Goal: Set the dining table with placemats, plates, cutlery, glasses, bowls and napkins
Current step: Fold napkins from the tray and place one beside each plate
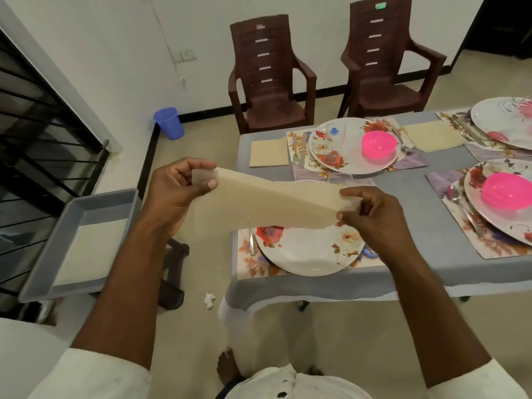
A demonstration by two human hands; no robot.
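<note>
I hold a cream napkin (pixel 267 201) stretched between both hands at the centre of the frame, above the near setting. My left hand (pixel 175 194) pinches its upper left end, thumb on top and fingers curled behind. My right hand (pixel 371 211) pinches the lower right end between thumb and curled fingers.

Below the napkin, a floral plate (pixel 311 251) lies on a floral placemat (pixel 253 266) at the near edge of the grey table (pixel 403 272); a piece of cutlery (pixel 252 243) shows just left of the plate.

Toward the upper middle of the frame, another plate (pixel 351 156) carries a pink bowl (pixel 379 146) and a clear glass (pixel 335 136), with a folded napkin (pixel 268 153) lying flat left of its placemat and a second folded napkin (pixel 431 136) to the right. At the right edge, a third plate (pixel 495 197) holds another pink bowl (pixel 506 190), with a spoon (pixel 457 197) beside it.

At the left of the frame stands a grey tray (pixel 86 208) with a pale sheet inside. Two brown chairs (pixel 270 76) stand against the wall at the top.
</note>
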